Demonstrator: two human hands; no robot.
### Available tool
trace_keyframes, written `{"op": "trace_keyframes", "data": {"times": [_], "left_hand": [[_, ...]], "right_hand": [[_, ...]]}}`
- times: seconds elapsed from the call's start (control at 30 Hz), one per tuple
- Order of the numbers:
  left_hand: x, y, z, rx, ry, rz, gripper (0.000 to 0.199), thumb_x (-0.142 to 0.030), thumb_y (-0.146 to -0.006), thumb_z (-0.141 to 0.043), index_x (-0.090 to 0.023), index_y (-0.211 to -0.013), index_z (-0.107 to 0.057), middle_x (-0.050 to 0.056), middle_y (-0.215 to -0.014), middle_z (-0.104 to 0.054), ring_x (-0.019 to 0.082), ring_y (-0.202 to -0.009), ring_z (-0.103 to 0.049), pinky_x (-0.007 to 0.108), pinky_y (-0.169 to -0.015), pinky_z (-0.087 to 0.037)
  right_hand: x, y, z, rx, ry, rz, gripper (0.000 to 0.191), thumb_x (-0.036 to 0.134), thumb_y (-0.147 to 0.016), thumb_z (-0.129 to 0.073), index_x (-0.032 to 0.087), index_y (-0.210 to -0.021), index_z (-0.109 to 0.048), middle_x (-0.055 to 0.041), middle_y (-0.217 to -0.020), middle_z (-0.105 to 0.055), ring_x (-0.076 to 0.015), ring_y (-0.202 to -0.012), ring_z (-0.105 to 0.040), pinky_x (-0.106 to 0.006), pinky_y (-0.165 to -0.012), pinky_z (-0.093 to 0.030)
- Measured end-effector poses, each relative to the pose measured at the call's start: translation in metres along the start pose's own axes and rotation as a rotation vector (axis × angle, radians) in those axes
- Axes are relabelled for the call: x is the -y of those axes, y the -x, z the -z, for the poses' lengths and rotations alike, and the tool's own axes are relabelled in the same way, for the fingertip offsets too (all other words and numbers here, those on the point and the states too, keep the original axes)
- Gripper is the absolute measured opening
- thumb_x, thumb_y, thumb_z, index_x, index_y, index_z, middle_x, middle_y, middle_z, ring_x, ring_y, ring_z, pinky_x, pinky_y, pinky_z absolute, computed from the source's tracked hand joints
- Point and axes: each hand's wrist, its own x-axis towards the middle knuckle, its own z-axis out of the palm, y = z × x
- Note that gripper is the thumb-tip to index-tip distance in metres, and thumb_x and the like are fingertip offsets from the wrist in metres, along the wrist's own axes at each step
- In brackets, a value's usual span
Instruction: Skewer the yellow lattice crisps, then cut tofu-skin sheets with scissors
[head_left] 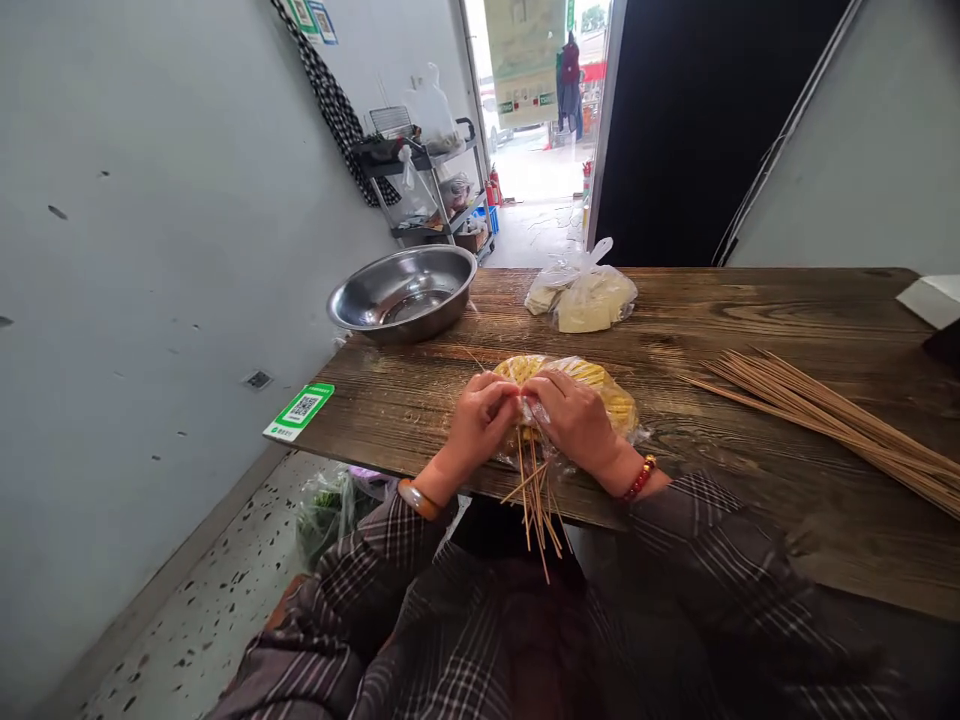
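A clear plastic bag with yellow food inside lies near the front edge of the wooden table. Thin wooden skewers stick out from the bag's near side, over the table edge toward me. My left hand and my right hand meet above the bag, fingertips pinched together on what looks like its plastic. The right hand rests over part of the yellow food and hides it. What exactly lies between the fingertips is small and partly hidden.
A steel basin stands at the table's far left corner. Behind the food is a knotted bag of pale square sheets. Loose skewers lie at the right. A green QR card sits on the left edge. Beyond stands a shelf cart.
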Motion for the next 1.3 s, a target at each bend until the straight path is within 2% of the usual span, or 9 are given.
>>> {"op": "trace_keyframes", "data": {"times": [0.13, 0.3, 0.53, 0.73, 0.9, 1.0, 1.17, 1.3], "left_hand": [[0.011, -0.009, 0.009, 0.081, 0.052, -0.046, 0.012, -0.023, -0.087, -0.063, -0.022, -0.095, -0.072, 0.005, -0.092, -0.065, 0.019, -0.091, -0.059, 0.037, -0.082, -0.050], [0.008, -0.020, 0.016, 0.164, 0.097, -0.080, 0.007, -0.024, -0.085, -0.066, -0.021, -0.087, -0.072, 0.005, -0.090, -0.066, 0.018, -0.088, -0.060, 0.035, -0.081, -0.050], [0.005, -0.026, 0.009, 0.209, 0.045, -0.032, 0.005, -0.014, -0.078, -0.063, -0.018, -0.080, -0.065, 0.002, -0.083, -0.064, 0.016, -0.081, -0.058, 0.031, -0.076, -0.048], [0.005, -0.028, 0.006, 0.218, 0.016, -0.034, 0.006, -0.013, -0.076, -0.060, -0.018, -0.076, -0.062, 0.002, -0.082, -0.064, 0.016, -0.081, -0.057, 0.031, -0.075, -0.047], [0.006, -0.027, 0.003, 0.189, 0.019, -0.012, 0.007, -0.016, -0.077, -0.059, -0.018, -0.071, -0.059, 0.001, -0.076, -0.059, 0.015, -0.075, -0.054, 0.028, -0.067, -0.044], [0.004, -0.026, 0.002, 0.177, -0.030, -0.002, 0.009, -0.017, -0.078, -0.061, -0.019, -0.070, -0.058, 0.001, -0.075, -0.058, 0.016, -0.079, -0.053, 0.030, -0.070, -0.044], [0.003, -0.025, 0.002, 0.232, -0.131, -0.104, 0.011, -0.019, -0.080, -0.063, -0.019, -0.069, -0.059, 0.002, -0.078, -0.060, 0.017, -0.079, -0.052, 0.033, -0.075, -0.043], [0.014, -0.021, 0.007, 0.257, -0.174, -0.172, 0.016, -0.010, -0.078, -0.056, -0.020, -0.065, -0.059, 0.002, -0.076, -0.061, 0.017, -0.077, -0.051, 0.034, -0.077, -0.042]], "right_hand": [[-0.002, -0.002, 0.006, -0.038, -0.024, 0.037, 0.021, 0.023, -0.101, -0.047, 0.016, -0.089, -0.063, -0.0092, -0.088, -0.068, -0.0211, -0.085, -0.061, -0.033, -0.077, -0.045], [-0.007, -0.002, 0.008, -0.039, -0.075, 0.011, 0.021, 0.026, -0.099, -0.050, 0.018, -0.083, -0.060, -0.0077, -0.082, -0.065, -0.0210, -0.079, -0.058, -0.033, -0.072, -0.044], [-0.016, 0.001, 0.001, 0.010, -0.196, -0.039, 0.019, 0.025, -0.098, -0.049, 0.020, -0.082, -0.056, -0.0055, -0.080, -0.062, -0.0198, -0.076, -0.056, -0.032, -0.071, -0.043], [-0.018, 0.001, 0.000, 0.052, -0.261, -0.052, 0.015, 0.023, -0.096, -0.050, 0.019, -0.083, -0.056, -0.0057, -0.083, -0.063, -0.0191, -0.078, -0.056, -0.032, -0.072, -0.043], [-0.019, -0.001, 0.005, 0.095, -0.278, -0.041, 0.018, 0.025, -0.097, -0.049, 0.018, -0.084, -0.059, -0.0060, -0.085, -0.063, -0.0185, -0.080, -0.057, -0.032, -0.074, -0.044], [-0.025, -0.002, 0.010, 0.129, -0.335, -0.018, 0.020, 0.029, -0.098, -0.051, 0.018, -0.087, -0.062, -0.0056, -0.086, -0.066, -0.0184, -0.083, -0.058, -0.032, -0.077, -0.044], [-0.034, -0.006, 0.021, 0.182, -0.390, -0.004, 0.024, 0.033, -0.095, -0.056, 0.018, -0.077, -0.063, -0.0012, -0.075, -0.065, -0.0151, -0.073, -0.055, -0.030, -0.073, -0.040], [-0.036, -0.009, 0.034, 0.144, -0.419, -0.019, 0.031, 0.029, -0.093, -0.058, 0.018, -0.064, -0.057, 0.0020, -0.062, -0.056, -0.0119, -0.062, -0.048, -0.028, -0.064, -0.035]]}}
